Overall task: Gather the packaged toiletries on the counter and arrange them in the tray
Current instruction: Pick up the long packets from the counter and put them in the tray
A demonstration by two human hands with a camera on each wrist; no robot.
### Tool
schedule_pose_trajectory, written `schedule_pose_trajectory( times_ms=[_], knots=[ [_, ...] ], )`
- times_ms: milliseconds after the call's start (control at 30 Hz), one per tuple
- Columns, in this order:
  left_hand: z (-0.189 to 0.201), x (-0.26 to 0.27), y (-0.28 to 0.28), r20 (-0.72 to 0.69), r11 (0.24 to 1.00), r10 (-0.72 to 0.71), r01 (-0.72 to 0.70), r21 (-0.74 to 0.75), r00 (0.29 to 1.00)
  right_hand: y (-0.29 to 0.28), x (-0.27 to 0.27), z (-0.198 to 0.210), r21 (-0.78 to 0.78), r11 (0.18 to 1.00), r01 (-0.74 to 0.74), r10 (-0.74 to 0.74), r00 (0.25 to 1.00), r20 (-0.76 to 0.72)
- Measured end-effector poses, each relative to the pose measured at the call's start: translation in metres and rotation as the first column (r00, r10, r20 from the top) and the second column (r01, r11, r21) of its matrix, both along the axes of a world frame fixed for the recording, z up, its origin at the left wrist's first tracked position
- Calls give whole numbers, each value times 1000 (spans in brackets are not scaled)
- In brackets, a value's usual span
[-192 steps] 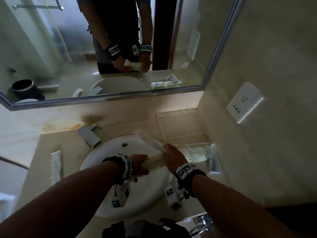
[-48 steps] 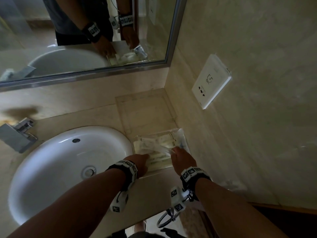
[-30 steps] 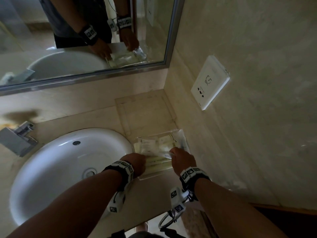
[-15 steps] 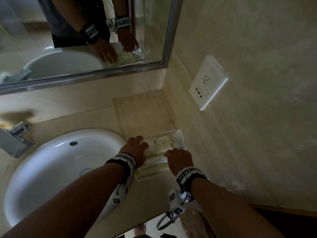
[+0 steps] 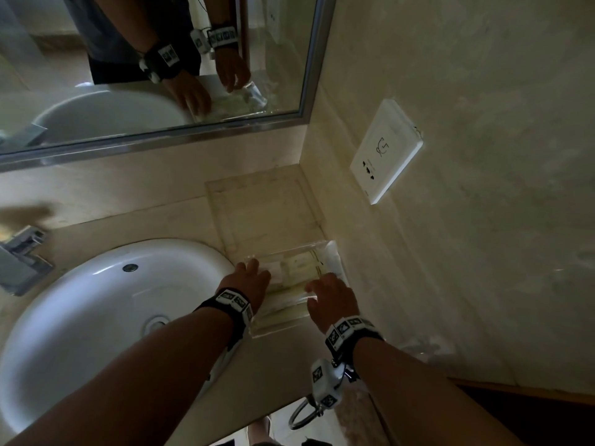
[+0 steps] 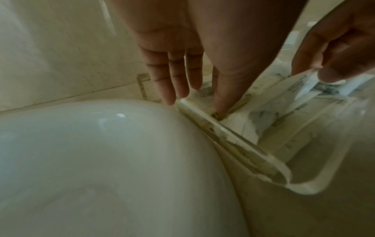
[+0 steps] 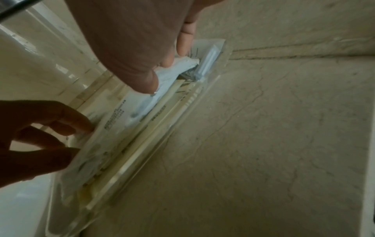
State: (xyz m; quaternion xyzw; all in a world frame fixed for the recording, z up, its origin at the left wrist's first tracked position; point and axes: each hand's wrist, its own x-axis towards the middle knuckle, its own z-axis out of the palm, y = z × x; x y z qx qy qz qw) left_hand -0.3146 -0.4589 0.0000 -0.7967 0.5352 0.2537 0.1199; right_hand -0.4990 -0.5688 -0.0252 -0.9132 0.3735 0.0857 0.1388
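Note:
A clear plastic tray (image 5: 277, 329) lies on the counter between the sink and the right wall, with several white packaged toiletries (image 5: 299, 268) lying lengthwise in it. My left hand (image 5: 249, 272) has straight fingers, and their tips touch the packets at the tray's sink-side edge (image 6: 304, 187). My right hand (image 5: 318, 284) pinches the end of a white packet (image 7: 162, 77) between thumb and finger over the tray. The right wrist view shows the left hand (image 7: 61, 133) against the packet stack (image 7: 129, 128). The left wrist view shows the right hand (image 6: 318, 72) holding the packet's end.
A white sink basin (image 5: 96, 317) fills the left, with a chrome faucet (image 5: 19, 255) behind it. A second clear tray (image 5: 264, 214) sits in the corner under the mirror. A wall socket (image 5: 386, 159) is on the right wall. A towel ring (image 5: 302, 413) hangs below the counter edge.
The packet once held over the sink now lies in the tray. My left hand has slid forward along the tray's sink side and straightened its fingers. The right hand has stayed put.

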Motion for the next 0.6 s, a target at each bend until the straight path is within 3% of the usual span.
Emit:
schedule_pose_trajectory(
  times_ms=[100,200,400,500,600],
  knots=[
    [-2,-1,-1,8,1000,8,-8,-27,1000,-2,0,-2,40,999,9,-9,1000,-3],
    [-7,-1,-2,47,997,-31,35,-72,998,-7,10,3,131,985,112,-109,993,-34],
    [-21,3,3,-111,999,-8,4,-38,994,-3,16,1,164,977,137,-153,984,89],
    [-24,4,6,-74,999,-42,40,-21,996,2,12,-3,208,971,118,-142,984,106],
    [-22,5,7,-47,998,-54,53,-17,997,4,4,-3,134,988,70,-83,992,92]
  ],
)
